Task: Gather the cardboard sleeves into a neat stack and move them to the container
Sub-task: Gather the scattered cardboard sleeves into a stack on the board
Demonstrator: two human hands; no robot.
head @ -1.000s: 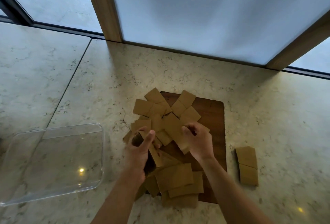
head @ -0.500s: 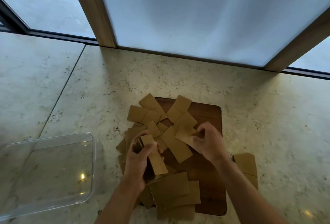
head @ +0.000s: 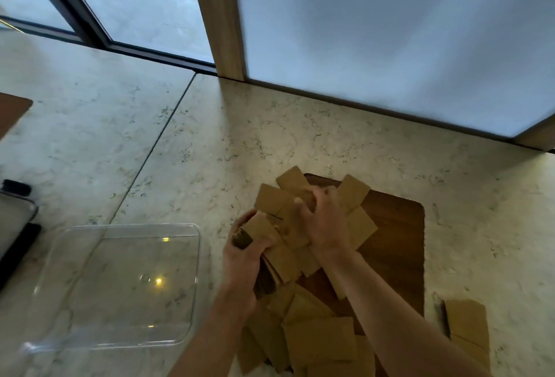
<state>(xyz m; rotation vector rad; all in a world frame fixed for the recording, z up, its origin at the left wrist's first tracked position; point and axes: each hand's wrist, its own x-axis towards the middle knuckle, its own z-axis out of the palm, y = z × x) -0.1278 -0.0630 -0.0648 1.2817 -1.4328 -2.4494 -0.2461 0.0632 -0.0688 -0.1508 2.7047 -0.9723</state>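
Flat brown cardboard sleeves (head: 318,343) lie scattered and overlapping across a dark wooden board (head: 396,244) on the bench, some spilling past its near and left edges. A partial stack (head: 271,259) is held edge-on, tilted. Clear rectangular container (head: 120,286) sits empty, left of the pile, apart from it.
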